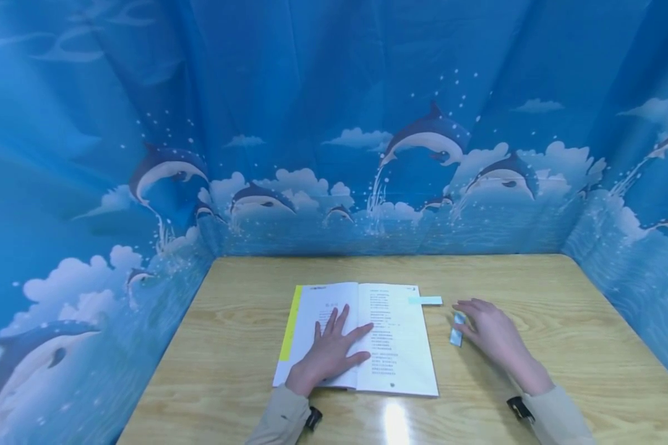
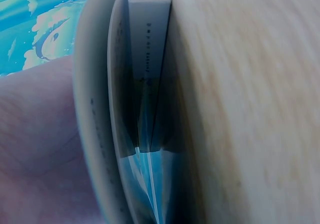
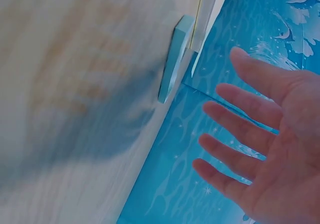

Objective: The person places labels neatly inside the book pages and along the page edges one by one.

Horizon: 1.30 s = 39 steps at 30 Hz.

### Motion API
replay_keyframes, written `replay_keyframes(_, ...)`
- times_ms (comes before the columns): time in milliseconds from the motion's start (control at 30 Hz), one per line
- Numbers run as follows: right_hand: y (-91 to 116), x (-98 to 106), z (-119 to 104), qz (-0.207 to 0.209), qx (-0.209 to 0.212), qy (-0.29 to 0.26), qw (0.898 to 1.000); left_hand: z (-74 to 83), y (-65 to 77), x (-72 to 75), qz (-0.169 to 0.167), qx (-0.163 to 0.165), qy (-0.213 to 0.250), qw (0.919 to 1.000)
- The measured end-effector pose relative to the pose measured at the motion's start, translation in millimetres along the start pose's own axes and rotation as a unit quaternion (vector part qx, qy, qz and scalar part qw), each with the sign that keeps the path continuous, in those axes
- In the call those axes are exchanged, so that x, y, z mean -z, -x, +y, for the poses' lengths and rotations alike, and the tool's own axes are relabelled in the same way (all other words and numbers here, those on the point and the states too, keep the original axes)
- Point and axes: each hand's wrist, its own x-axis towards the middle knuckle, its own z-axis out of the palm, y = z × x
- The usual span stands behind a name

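An open book [image 1: 401, 371] lies on the table, a yellow strip showing along its left edge. My left hand [image 1: 331, 353] rests on it with fingers spread, mostly over the left page, thumb and forefinger reaching the right page. A pale blue sticky tab [image 1: 431, 300] juts from the right page near its top. To the right of the book lies a small blue pad [image 1: 455, 337], perhaps sticky notes. Over it hovers my right hand [image 1: 492, 334], and the right wrist view shows its fingers [image 3: 240, 156] loosely extended, apart from the pad [image 3: 175, 61].
The wooden table [image 1: 222, 346] runs back to a blue curtain [image 1: 312, 93] printed with dolphins, which also hangs along both sides. Dark bands [image 1: 520, 409] sit on both wrists. In the left wrist view the book's page edges [image 2: 117, 108] stand close to the camera.
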Motion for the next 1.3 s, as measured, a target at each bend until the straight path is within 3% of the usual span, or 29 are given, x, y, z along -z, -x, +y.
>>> replay_keyframes(467, 15, -9, -2, -0.061, 0.013, 0.049, 0.997, -0.7, -0.2, 0.6, 0.002, -0.004, 0.0, 1.0)
replay_keyframes(800, 9, -13, -1, -0.04, 0.02, 0.07, 0.997, 1.2, 0.2, 0.8, -0.002, 0.004, 0.003, 1.0)
replay_keyframes(1300, 0, -7, 5, -0.075, 0.016, 0.042, 0.996, -1.3, -1.2, -0.9, -0.002, -0.003, 0.005, 1.0)
